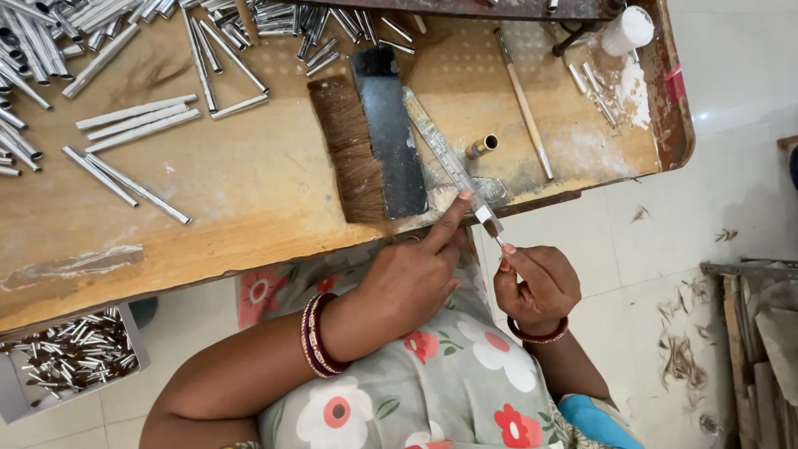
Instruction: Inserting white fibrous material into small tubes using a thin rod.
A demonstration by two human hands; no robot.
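Left hand [411, 278]: index finger extended, tip pressing the lower end of a metal ruler [449, 162]; remaining fingers curled loosely, gripping nothing. The ruler lies diagonally on the wooden bench [249, 191], its lower end projecting just past the bench edge.

Right hand [536, 287]: thumb and fingers pinched shut on a thin short metal piece [499, 241], held up to the ruler's projecting end; whether piece and ruler touch cannot be told.

Containers: one white cylindrical bottle [628, 31] at the bench's far right corner, white powder [636, 87] spilled beside it; no label visible. One grey tray [62, 357] below the bench at lower left, filled with short metal bits, too many to count.

Surroundings: one flat brush [370, 137] with black back and brown bristles, lying just left of the ruler and touching it along part of its length. One short brass tube [482, 146] right of the ruler. One long thin wooden stick [524, 104] further right, metal-tipped. Silver metal tubes [137, 120]: a group of three side by side, two more below them, and a large uncounted heap along the far edge. Shavings [682, 357] scattered on the white tile floor at right.

Wrists: bangles on both, several on the left, one on the right.
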